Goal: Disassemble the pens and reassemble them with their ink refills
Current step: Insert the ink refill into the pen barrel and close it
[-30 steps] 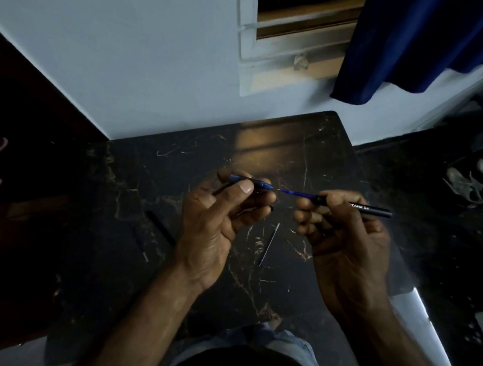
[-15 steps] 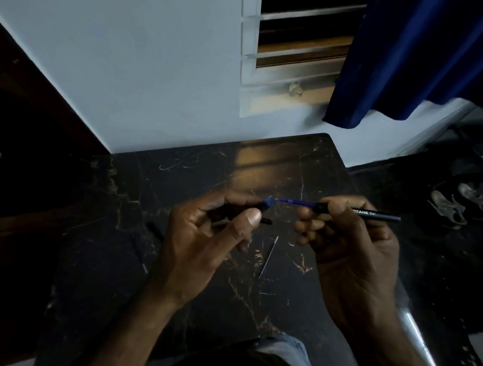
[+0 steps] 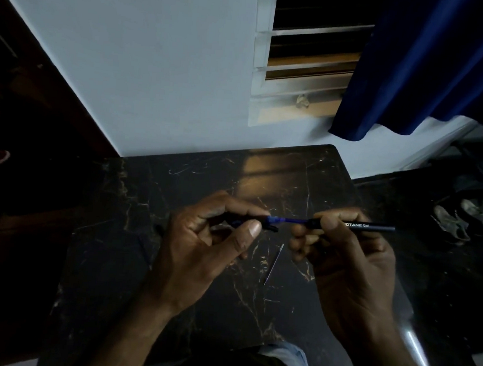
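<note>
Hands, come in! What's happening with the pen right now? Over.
Left hand gripping dark pen piece. Right hand gripping black barrel. Blue refill spans between them. Loose refill on table below, clear of hands.

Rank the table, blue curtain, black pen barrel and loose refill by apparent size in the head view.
1. table
2. blue curtain, cut off by the frame
3. black pen barrel
4. loose refill

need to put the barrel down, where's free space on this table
Bare: the far strip of the table between the hands and the wall, and the near patch between the forearms. Crowded: the middle, where the loose refill lies between the left hand, gripping the tip piece, and the right hand, holding the barrel.
</note>
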`<state>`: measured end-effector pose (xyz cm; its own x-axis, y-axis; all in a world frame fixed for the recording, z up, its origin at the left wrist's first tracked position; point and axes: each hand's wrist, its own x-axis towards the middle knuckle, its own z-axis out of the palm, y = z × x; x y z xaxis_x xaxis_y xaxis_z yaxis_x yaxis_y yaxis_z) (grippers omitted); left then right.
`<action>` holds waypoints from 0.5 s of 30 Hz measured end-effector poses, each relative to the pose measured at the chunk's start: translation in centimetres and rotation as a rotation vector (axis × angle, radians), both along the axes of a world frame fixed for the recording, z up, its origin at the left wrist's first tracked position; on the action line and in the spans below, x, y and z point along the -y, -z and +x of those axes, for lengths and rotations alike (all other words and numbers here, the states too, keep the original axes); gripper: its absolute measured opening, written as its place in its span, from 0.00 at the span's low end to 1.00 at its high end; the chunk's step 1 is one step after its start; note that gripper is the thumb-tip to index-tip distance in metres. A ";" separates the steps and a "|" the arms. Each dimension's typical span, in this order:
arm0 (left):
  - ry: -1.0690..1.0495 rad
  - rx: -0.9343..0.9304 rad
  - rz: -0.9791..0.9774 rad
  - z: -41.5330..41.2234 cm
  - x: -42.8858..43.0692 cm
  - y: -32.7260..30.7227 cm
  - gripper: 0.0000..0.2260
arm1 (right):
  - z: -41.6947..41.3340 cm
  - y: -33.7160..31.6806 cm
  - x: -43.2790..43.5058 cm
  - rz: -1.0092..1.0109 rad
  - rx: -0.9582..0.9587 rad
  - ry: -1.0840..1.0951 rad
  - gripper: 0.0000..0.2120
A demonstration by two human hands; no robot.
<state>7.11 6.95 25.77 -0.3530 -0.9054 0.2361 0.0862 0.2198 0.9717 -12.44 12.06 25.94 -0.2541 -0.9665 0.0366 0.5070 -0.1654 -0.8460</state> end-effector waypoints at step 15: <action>0.028 0.020 -0.010 -0.3 -1.3 0.2 0.04 | 1.3 -0.2 -1.3 -0.016 -0.145 -0.052 0.13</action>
<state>6.83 8.29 25.55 -0.3831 -0.8925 0.2379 0.0730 0.2275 0.9710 -11.17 13.41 26.12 -0.1951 -0.9771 0.0847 0.3883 -0.1562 -0.9082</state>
